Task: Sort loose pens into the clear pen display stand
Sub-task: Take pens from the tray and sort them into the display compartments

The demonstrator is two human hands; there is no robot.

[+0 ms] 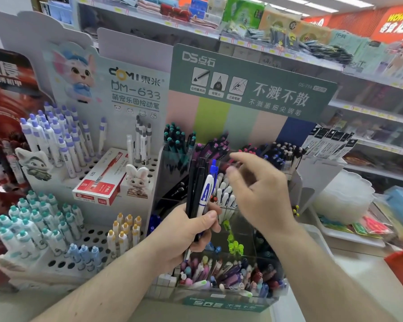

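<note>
My left hand [191, 231] grips a bundle of loose pens [201, 184] upright: several black ones, a blue one and a white one with blue print. It holds them in front of the clear pen display stand [275, 296], a tiered acrylic rack whose compartments hold teal, purple, pink, blue, white and green pens. My right hand [258, 189] hovers just right of the bundle, over the middle tier. Its fingers are loosely spread and hold nothing; they look motion-blurred.
A white perforated pen rack [91, 238] with purple, teal and yellow capped pens stands to the left, with a red pen box [100, 182] and a rabbit figure [137, 180] on it. A green header card [254, 89] rises behind the stand. Store shelves and packaged goods fill the right.
</note>
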